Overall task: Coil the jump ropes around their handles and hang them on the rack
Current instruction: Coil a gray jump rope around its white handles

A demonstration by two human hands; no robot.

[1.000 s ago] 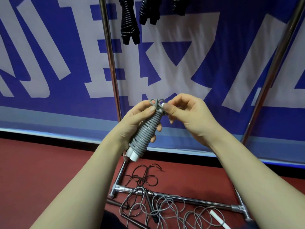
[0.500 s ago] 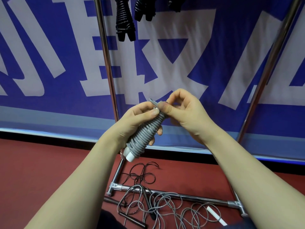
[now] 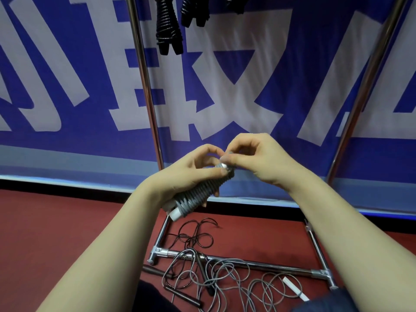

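A grey jump rope [image 3: 200, 194], coiled tightly round its white plastic handles [image 3: 175, 213], is held before the steel rack [image 3: 146, 86], above the red floor [image 3: 67, 233]. The ribbed bundle is clasped in the curled left grip [image 3: 191, 174]; its top end is pinched by the right grip [image 3: 258, 161]. The cord is judged light, springy, apt to unwind; the end is best pinned.

Two hands [image 3: 189, 174] [image 3: 258, 158], one grey coiled rope [image 3: 202, 192], one rack [image 3: 146, 86]

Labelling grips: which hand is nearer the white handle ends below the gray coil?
Left. The left hand grips the coil above the handle ends; the right hand pinches its opposite tip.
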